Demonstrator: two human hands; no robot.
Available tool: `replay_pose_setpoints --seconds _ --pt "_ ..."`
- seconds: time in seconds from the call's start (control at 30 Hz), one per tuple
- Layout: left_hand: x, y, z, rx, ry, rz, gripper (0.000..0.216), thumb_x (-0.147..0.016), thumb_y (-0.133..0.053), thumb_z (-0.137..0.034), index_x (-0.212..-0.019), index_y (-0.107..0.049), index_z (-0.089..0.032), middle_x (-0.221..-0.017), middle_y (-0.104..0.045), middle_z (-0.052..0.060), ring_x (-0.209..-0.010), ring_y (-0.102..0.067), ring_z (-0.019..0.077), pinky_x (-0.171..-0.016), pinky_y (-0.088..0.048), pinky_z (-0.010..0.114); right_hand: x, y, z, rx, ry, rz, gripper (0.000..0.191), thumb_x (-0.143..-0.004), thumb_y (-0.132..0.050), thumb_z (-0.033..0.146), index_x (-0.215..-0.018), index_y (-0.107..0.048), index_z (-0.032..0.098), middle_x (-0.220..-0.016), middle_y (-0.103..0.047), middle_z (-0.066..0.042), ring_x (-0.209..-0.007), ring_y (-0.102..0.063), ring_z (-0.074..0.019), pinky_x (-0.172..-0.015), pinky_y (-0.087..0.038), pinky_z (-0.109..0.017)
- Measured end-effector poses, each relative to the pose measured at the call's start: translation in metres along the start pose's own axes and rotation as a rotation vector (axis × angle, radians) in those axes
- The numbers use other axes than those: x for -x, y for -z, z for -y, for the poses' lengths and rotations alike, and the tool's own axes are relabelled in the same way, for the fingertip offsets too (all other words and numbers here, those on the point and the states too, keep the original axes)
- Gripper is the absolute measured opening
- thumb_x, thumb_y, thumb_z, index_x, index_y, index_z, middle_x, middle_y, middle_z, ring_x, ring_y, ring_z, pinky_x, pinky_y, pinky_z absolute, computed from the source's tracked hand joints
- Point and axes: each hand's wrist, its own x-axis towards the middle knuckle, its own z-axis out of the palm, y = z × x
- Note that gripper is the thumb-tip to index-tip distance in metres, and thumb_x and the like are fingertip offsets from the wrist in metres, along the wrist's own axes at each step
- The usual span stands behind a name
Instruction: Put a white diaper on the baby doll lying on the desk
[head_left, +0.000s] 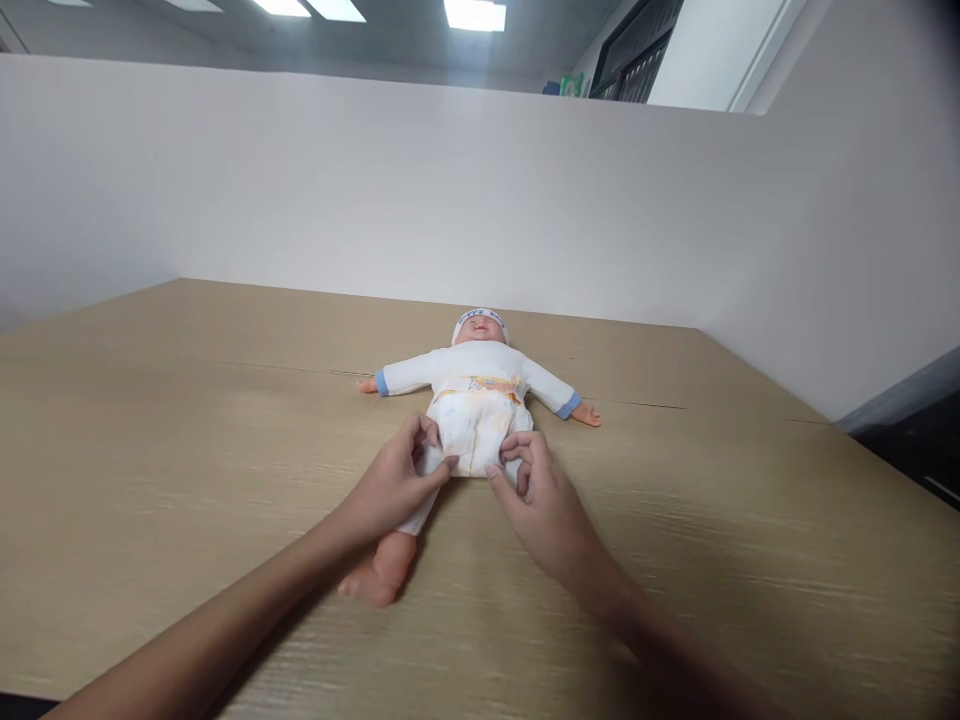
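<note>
A baby doll [480,358] lies on its back on the table, head away from me and arms spread. It wears a white top with blue cuffs and a white cap with lettering. Around its hips sits a white diaper [471,425] with an orange printed waistband. At the diaper's left leg edge, my left hand [409,470] has its fingers curled and thumb on the lower edge. My right hand [532,490] grips the opposite leg edge, fingers bent and thumb near the bottom. One doll foot [379,575] shows below my left hand; my right hand hides the other leg.
The wooden table [225,420] has thin seams across it. A pale partition [450,190] rises behind its far edge and along the right side. A dark object [915,440] stands beyond the table's right edge.
</note>
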Motion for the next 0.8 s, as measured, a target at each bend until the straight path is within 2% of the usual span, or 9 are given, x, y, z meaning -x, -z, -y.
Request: replay_pose_setpoints --seconds 0.1,0.23,0.37,0.47,0.57,0.67,0.8 --pt "-0.002 -0.005 0.011 0.176 0.04 -0.095 0.043 -0.091 -0.078 -0.039 -0.099 -0.038 -0.026 -0.099 -0.047 -0.002 -0.089 -0.05 0.0165 -0.084 -0.046 0.032 -0.002 0.001 -0.004 0.005 -0.024 -0.075 0.031 -0.095 -0.065 0.043 -0.115 -0.049 0.025 -0.11 -0.075 -0.007 -0.082 -0.066 -0.0226 -0.074 -0.047 -0.037" --pt "0.0 -0.008 0.01 0.31 0.139 -0.096 0.053 -0.085 -0.085 -0.043 -0.109 -0.041 -0.026 -0.107 -0.059 0.001 -0.102 -0.06 0.0202 -0.089 -0.05 0.034 -0.003 0.004 -0.008 0.049 -0.059 -0.123 0.032 -0.093 -0.069 0.05 -0.104 -0.051 0.026 -0.114 -0.077 -0.007 -0.081 -0.067 -0.023 -0.076 -0.046 -0.038" --pt "0.005 -0.006 -0.001 0.235 0.262 -0.095 0.054 -0.084 -0.085 -0.048 -0.118 -0.051 -0.024 -0.119 -0.068 0.007 -0.113 -0.067 0.0257 -0.097 -0.051 0.039 -0.004 0.006 -0.007 0.069 -0.089 -0.124 0.031 -0.092 -0.072 0.052 -0.103 -0.058 0.027 -0.101 -0.08 -0.003 -0.085 -0.068 -0.0252 -0.076 -0.045 -0.038" --pt "0.004 -0.003 -0.005 0.231 0.25 -0.06 0.048 -0.085 -0.084 -0.048 -0.116 -0.06 -0.022 -0.121 -0.071 0.009 -0.118 -0.068 0.0288 -0.102 -0.051 0.041 -0.003 0.007 -0.003 0.093 -0.075 -0.124 0.028 -0.092 -0.072 0.051 -0.098 -0.061 0.026 -0.094 -0.081 -0.002 -0.081 -0.068 -0.0248 -0.077 -0.044 -0.039" --pt "0.0 0.001 -0.004 0.223 0.226 -0.002 0.04 -0.086 -0.083 -0.049 -0.109 -0.067 -0.021 -0.114 -0.075 0.008 -0.112 -0.07 0.03 -0.099 -0.051 0.042 -0.003 0.007 0.001 0.09 -0.093 -0.114 0.027 -0.093 -0.072 0.051 -0.096 -0.063 0.026 -0.092 -0.082 -0.002 -0.076 -0.067 -0.0238 -0.079 -0.044 -0.039" --pt "-0.003 0.003 -0.002 0.22 0.247 0.028 0.041 -0.085 -0.084 -0.053 -0.106 -0.068 -0.021 -0.11 -0.076 0.008 -0.106 -0.07 0.0297 -0.095 -0.051 0.042 -0.003 0.007 0.002 0.1 -0.094 -0.103 0.027 -0.093 -0.072 0.052 -0.096 -0.065 0.026 -0.092 -0.082 -0.002 -0.078 -0.068 -0.0249 -0.082 -0.044 -0.04" --pt "0.0 0.0 0.0 0.248 0.257 -0.013 0.048 -0.084 -0.085 -0.053 -0.111 -0.062 -0.021 -0.117 -0.072 0.009 -0.11 -0.069 0.0288 -0.097 -0.052 0.042 -0.003 0.009 0.002 0.105 -0.089 -0.092 0.026 -0.092 -0.073 0.052 -0.095 -0.068 0.026 -0.093 -0.083 -0.002 -0.081 -0.069 -0.026 -0.082 -0.044 -0.041"
